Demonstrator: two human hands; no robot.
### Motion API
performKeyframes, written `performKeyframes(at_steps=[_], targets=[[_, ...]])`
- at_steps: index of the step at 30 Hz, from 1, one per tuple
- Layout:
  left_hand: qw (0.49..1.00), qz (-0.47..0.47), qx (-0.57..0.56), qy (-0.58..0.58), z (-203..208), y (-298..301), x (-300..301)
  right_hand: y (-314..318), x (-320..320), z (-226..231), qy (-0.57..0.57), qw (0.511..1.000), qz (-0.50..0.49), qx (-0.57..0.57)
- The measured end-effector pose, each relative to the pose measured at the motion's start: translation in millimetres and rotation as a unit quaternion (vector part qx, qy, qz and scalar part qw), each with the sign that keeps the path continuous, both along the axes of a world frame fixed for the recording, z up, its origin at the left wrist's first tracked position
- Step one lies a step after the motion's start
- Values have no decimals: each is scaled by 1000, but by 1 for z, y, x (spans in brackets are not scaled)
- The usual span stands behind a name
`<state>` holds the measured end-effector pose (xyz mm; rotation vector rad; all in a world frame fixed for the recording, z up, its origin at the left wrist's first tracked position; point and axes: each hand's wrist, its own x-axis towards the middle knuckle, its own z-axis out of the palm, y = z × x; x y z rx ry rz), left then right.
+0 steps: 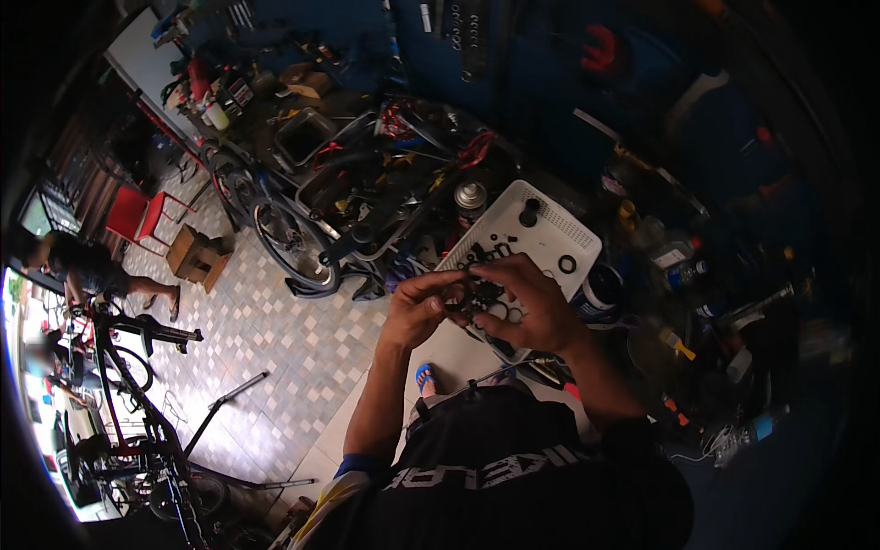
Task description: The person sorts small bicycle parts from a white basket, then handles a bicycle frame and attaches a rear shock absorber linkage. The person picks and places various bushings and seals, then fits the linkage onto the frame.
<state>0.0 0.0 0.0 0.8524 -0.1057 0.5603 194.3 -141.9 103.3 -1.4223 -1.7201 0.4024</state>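
Note:
My left hand [417, 310] and my right hand [530, 307] meet in front of my body, over the near side of a white plastic basket [579, 227]. Their fingers are closed around a small dark round part [464, 295], which looks like a ring. The fingers cover much of it, so its exact kind is unclear. Several small black parts lie in the basket below and beyond my fingers. Among them are a black ring [567, 264] on the right and a black cylindrical piece [529, 213] at the far end.
A spray can [470, 197] stands left of the basket. Bicycle parts and a wheel [289, 243] crowd the bench side. Bottles [683, 273] and a tub [600, 291] stand right. A bike frame [115, 367], red chair [137, 218] and another person [78, 261] are at left.

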Motion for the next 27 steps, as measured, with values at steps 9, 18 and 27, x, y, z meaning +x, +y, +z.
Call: performKeyframes(at_steps=[9, 18, 27], targets=[[998, 3, -55, 10, -1, -22, 23, -5, -12, -15, -39, 996, -24, 71], [985, -8, -156, 68, -37, -55, 19, -15, -23, -61, -30, 995, -93, -36], [965, 41, -205, 157, -65, -61, -26, 30, 116, -84, 8, 963, -235, -134]])
